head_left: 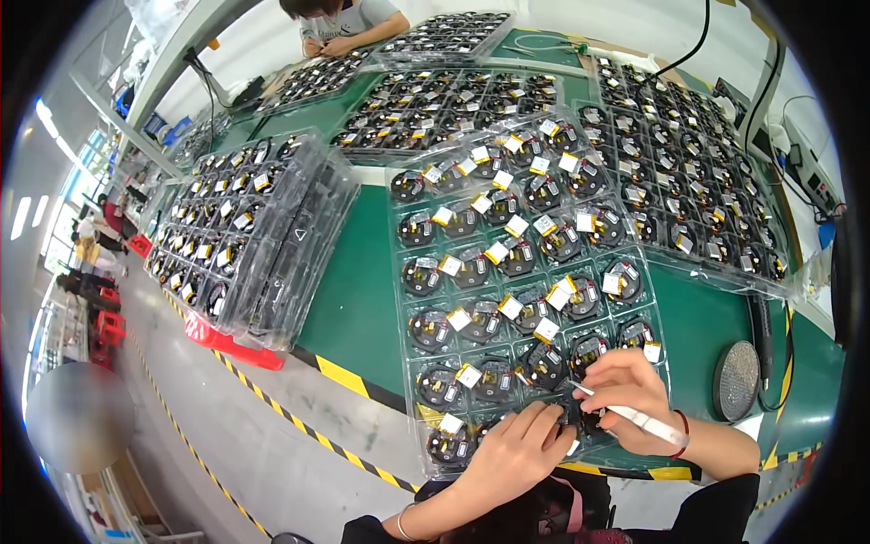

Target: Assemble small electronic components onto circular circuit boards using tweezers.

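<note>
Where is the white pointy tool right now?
In the head view, the white pointy tool is right of centre near the bottom, held in the right hand over the clear tray, beside the left hand.

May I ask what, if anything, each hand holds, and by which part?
The right hand grips a slim white tool mid-length, tip exposed; whether the left hand holds anything cannot be told.

Left hand (512, 449) in close, and it hides whatever lies beneath it in the tray (458, 356)! The right hand (630, 399) masks part of the white tool (651, 424). Up top, the edge clips a co-worker's head (310, 7); lower left, a round patch (80, 417) blurs out; distant people (111, 216) are too tiny to follow.
</note>
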Available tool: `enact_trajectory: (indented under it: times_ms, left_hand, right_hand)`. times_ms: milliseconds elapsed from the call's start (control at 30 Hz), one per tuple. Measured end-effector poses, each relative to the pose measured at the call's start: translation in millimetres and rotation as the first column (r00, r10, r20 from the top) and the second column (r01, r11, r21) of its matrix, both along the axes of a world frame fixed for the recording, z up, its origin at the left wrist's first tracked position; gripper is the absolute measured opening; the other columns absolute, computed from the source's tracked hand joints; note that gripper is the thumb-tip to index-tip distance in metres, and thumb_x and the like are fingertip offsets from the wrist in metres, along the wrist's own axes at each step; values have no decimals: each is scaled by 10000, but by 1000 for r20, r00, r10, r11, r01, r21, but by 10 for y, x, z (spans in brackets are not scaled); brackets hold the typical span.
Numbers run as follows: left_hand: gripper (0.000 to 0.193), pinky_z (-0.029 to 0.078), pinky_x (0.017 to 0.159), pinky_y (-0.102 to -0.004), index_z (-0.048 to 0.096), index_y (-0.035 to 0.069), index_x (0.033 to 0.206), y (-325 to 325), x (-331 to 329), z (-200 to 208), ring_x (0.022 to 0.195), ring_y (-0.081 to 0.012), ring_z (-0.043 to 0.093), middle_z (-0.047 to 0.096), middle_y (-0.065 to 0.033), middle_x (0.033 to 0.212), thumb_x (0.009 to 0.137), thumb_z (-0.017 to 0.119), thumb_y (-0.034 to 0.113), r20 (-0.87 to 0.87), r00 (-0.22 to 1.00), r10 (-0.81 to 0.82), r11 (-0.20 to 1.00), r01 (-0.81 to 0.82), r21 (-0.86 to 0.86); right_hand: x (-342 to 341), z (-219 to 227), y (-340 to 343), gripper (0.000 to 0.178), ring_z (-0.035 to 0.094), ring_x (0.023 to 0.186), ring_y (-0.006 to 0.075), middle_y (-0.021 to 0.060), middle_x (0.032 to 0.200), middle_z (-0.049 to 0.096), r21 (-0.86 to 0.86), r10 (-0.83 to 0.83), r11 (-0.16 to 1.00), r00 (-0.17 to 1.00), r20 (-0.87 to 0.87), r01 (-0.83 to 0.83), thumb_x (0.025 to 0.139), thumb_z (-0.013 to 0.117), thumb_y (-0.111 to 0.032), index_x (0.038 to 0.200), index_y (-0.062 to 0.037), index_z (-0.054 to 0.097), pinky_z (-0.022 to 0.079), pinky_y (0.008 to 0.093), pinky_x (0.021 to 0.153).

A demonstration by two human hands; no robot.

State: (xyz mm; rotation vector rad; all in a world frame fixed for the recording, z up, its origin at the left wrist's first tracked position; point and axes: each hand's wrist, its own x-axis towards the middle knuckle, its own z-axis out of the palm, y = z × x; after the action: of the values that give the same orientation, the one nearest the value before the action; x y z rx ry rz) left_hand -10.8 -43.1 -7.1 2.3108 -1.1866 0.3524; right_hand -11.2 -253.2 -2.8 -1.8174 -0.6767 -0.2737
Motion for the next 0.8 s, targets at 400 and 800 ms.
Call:
enact_trajectory:
  times_ms: [400,800]
  left_hand:
    - [234,477,693,-365,643,50,897,98,74,95,819,-263,628,661,-70,935,690,739,-5,-209,975,81,992,-100,-80]
    - [219,509,667,-342,664,-2,884,57,29,-16,812,-261,644,656,-90,951,676,715,-51,-205,974,94,983,-123,-134]
  right_hand:
    - [-43,119,-31,192,651,895,247,134,971,673,-12,-49,999,972,-231,47,797,693,57,981,10,668,527,332,733]
    - [-52,60,-34,141,676,892,267,144,950,684,66,93,995,919,-382,-73,806,681,60,931,17,633,547,338,744]
